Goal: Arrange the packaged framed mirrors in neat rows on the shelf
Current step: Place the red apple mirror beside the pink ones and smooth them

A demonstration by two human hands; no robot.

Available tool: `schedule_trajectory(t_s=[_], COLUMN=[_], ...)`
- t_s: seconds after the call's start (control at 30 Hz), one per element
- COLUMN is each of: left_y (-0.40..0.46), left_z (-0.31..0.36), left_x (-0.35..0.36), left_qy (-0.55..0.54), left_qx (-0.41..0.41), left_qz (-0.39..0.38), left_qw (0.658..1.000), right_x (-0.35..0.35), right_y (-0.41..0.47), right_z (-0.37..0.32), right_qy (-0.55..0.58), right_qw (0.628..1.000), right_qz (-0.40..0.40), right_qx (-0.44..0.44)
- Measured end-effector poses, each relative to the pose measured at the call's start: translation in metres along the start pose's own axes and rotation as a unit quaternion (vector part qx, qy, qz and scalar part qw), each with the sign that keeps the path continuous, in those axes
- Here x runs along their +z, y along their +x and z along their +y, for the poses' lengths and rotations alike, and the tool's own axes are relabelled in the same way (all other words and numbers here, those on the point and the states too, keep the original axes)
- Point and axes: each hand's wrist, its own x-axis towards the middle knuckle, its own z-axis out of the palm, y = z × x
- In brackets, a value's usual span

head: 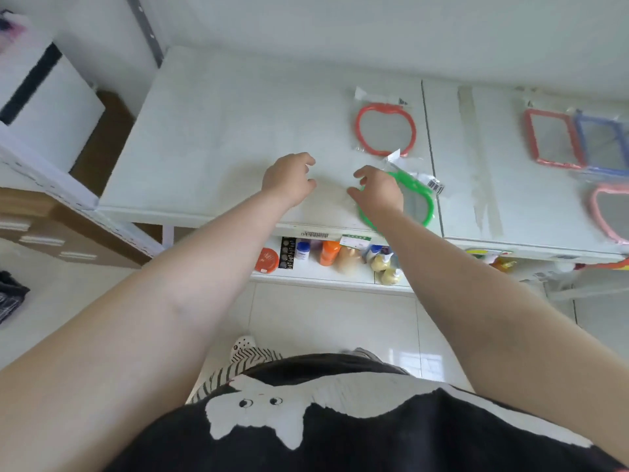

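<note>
Here the green mirror (417,199) lies flat near the shelf's (211,131) front edge, its long axis running front to back, its barcode tag toward the back. It is apple-shaped and bagged in clear plastic. The right hand (376,192) covers its left rim, fingers curled loosely, gripping nothing clearly. The left hand (289,180) hovers just beside, half open and empty. A red mirror (386,129) lies behind.

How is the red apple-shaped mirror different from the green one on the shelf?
The red mirror lies farther back on the shelf, fully visible and untouched; the green mirror lies near the front edge, partly hidden under the right hand. The red one sits nearly straight, while the green one is turned at an angle. Both have apple-shaped frames and clear plastic packaging.
</note>
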Motion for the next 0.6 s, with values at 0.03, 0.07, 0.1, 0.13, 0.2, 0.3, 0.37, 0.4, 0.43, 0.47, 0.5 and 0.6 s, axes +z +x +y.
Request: schedule_trajectory(t_s=[0.03, 0.07, 0.1, 0.13, 0.2, 0.3, 0.37, 0.4, 0.43, 0.47, 0.5, 0.6], left_y=[0.006, 0.012, 0.018, 0.023, 0.033, 0.048, 0.059, 0.065, 0.070, 0.075, 0.080, 0.097], left_z=[-0.006, -0.011, -0.016, -0.019, -0.021, -0.016, -0.009, -0.004, 0.000, 0.005, 0.009, 0.019], left_x=[-0.006, -0.012, -0.017, -0.022, -0.027, -0.028, -0.025, -0.023, -0.020, -0.018, -0.015, -0.006], left_qy=[0.001, 0.002, 0.004, 0.006, 0.008, -0.004, -0.018, -0.022, -0.023, -0.021, -0.021, -0.025], left_qx=[0.010, 0.019, 0.027, 0.035, 0.051, 0.066, 0.068, 0.070, 0.073, 0.076, 0.075, 0.061], left_qz=[-0.009, -0.016, -0.022, -0.029, -0.047, -0.067, -0.075, -0.079, -0.082, -0.083, -0.082, -0.082], left_qw=[1.000, 1.000, 0.999, 0.999, 0.998, 0.996, 0.995, 0.994, 0.994, 0.993, 0.994, 0.994], right_x=[0.004, 0.007, 0.010, 0.011, 0.011, 0.003, -0.005, -0.010, -0.015, -0.021, -0.026, -0.042], right_y=[-0.001, -0.003, -0.005, -0.006, -0.008, -0.010, -0.007, -0.004, 0.000, 0.004, 0.010, 0.032], right_z=[-0.005, -0.011, -0.016, -0.019, -0.023, -0.019, -0.011, -0.006, 0.000, 0.005, 0.011, 0.025], right_qy=[0.003, 0.006, 0.009, 0.012, 0.017, 0.012, 0.007, 0.007, 0.009, 0.011, 0.015, 0.036], right_qw=[1.000, 0.999, 0.999, 0.998, 0.995, 0.990, 0.986, 0.984, 0.982, 0.980, 0.979, 0.974], right_qz=[0.007, 0.013, 0.021, 0.030, 0.047, 0.066, 0.078, 0.085, 0.091, 0.096, 0.101, 0.112], right_qx=[0.015, 0.030, 0.044, 0.058, 0.087, 0.126, 0.145, 0.155, 0.165, 0.173, 0.178, 0.194])
